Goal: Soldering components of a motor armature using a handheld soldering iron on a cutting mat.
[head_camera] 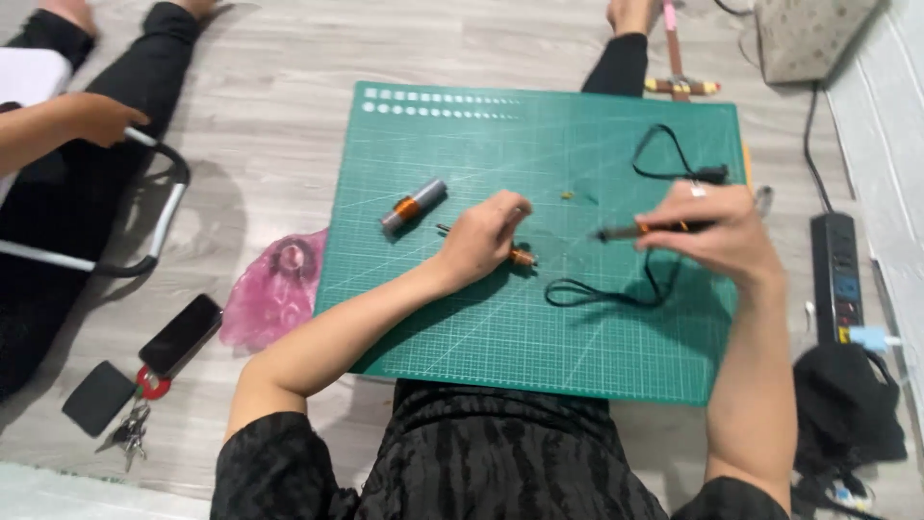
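Left hand (484, 236) is curled down on the green cutting mat (500, 327), fingers closed around a small orange-tipped part (523, 257) that pokes out on its right side, roughly mid-mat. Right hand (724, 229) is lifted a bit above the mat's right half, fingers pinched tight on a soldering iron (630, 231) held about level, tip pointing left toward the other hand but clearly apart from it. Its black cord (602, 294) loops across the mat under the hand and up toward the far right corner.

A grey and orange cylinder (414, 205) lies loose just left of the left hand, not touching it. Lots of bare mat in the near half and along the far edge.

Off the mat: pink plastic bag (274, 289) right against the left edge, phone (181, 334) and keys (130, 429) further left on the floor, power strip (834, 274) just past the right edge by the wall. Another person's hand (101, 117) grips a metal tube at top left, well away.
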